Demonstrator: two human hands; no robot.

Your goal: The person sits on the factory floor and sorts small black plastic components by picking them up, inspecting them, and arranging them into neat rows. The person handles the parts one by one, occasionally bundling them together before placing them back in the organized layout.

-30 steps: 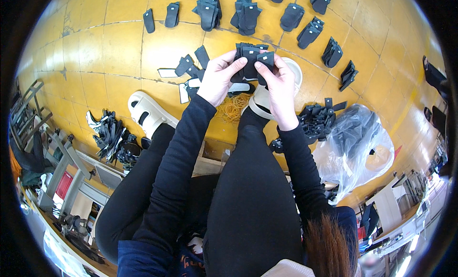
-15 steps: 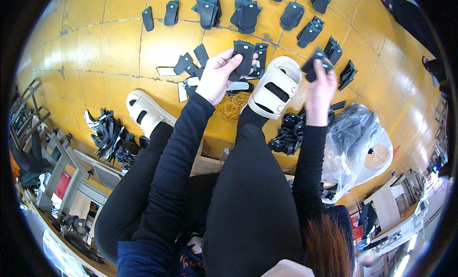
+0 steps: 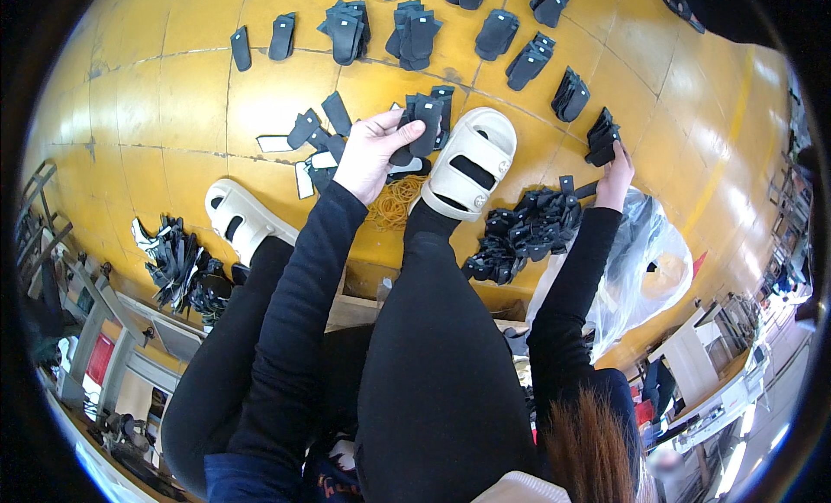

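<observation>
My left hand (image 3: 370, 151) is raised over the yellow floor and grips a small stack of flat black pieces (image 3: 421, 122) between thumb and fingers. My right hand (image 3: 615, 170) reaches out to the right and holds another small bundle of black pieces (image 3: 602, 138) down at the floor, at the end of a row of similar bundles. A loose heap of black pieces (image 3: 528, 230) lies just below that hand. My legs in black trousers stretch forward, with cream sandals (image 3: 470, 164) on my feet.
Several bundles of black pieces (image 3: 523, 59) lie in rows on the yellow floor (image 3: 190, 96) ahead. A pile of rubber bands (image 3: 395, 203) sits between my feet. A clear plastic bag (image 3: 645, 269) lies at the right, black strips (image 3: 176, 262) at the left.
Both hands held one stack together over my right foot; my right hand has since carried a bundle out to the right and down to the floor. My left hand keeps its stack.
</observation>
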